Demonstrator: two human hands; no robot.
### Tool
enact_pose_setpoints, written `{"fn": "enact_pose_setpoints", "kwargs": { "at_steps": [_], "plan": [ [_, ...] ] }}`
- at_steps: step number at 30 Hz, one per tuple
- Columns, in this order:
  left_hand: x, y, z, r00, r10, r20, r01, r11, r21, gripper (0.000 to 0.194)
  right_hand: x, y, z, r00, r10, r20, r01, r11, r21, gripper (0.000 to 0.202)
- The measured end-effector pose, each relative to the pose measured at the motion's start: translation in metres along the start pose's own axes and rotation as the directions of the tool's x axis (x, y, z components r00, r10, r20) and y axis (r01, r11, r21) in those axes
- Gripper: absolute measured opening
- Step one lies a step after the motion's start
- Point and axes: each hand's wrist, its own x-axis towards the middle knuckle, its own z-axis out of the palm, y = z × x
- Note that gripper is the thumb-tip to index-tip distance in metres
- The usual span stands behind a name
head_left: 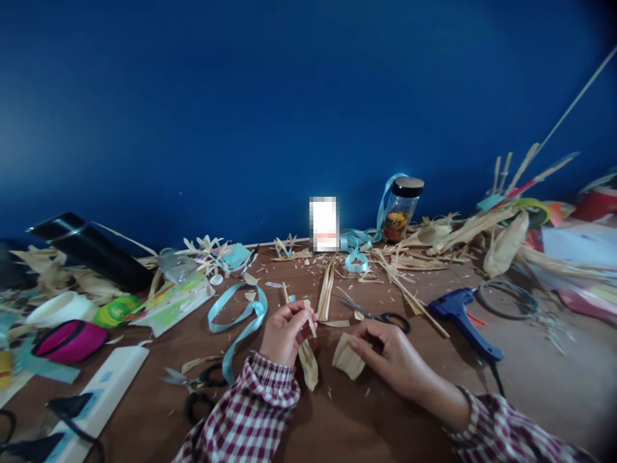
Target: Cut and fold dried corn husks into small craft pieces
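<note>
Your hands are apart, each closed on its own piece of dry husk low over the bench (385, 424). Your left hand (285, 334) pinches a narrow husk strip (311, 321) between thumb and fingers. Your right hand (393, 363) grips a broader husk piece (348, 360) at its edge, thumb on top, and this piece sits in the gap between your hands. A curled husk scrap (308, 370) shows just below your left hand; you cannot tell from here whether it touches your fingers.

Take the clock from between your hands. Near twelve lies a bundle of long strips (326, 289), with a blurred white block (324, 222) beyond it. At two, just past your right fingers, are black-handled scissors (376, 313); at three lies a blue glue gun (466, 321), with a greyish ring (508, 315) next to it. A dark-lidded jar (401, 212) stands at one, pale blue ribbon (359, 241) beside it, and heaped husks (506, 241) spread at two.

On your other side, a loop of blue ribbon (260, 307) curls at nine, and a second pair of scissors (193, 386) lies near eight. Husk flowers (207, 251) sit at ten. Farther out you have a magenta pouch (74, 341) at nine, a white power strip (113, 379) between eight and nine, and a slanted black bottle (101, 251) just short of ten. The blue wall (270, 116) rises behind everything.
</note>
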Motion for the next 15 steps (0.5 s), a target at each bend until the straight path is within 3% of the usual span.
{"fn": "enact_pose_setpoints", "kwargs": {
  "at_steps": [10, 15],
  "plan": [
    [0.0049, -0.0057, -0.0008, 0.994, 0.074, 0.076, -0.07, 0.997, -0.045, 0.036, -0.0019, 0.001, 0.0007, 0.998, -0.054, 0.027, 0.056, 0.997, -0.061, 0.023],
    [0.0029, 0.0011, 0.0029, 0.996, 0.082, -0.024, -0.083, 0.996, -0.016, 0.033, -0.0047, -0.0005, 0.0044, 0.996, -0.072, 0.051, 0.074, 0.996, -0.04, 0.025]
  ]
}}
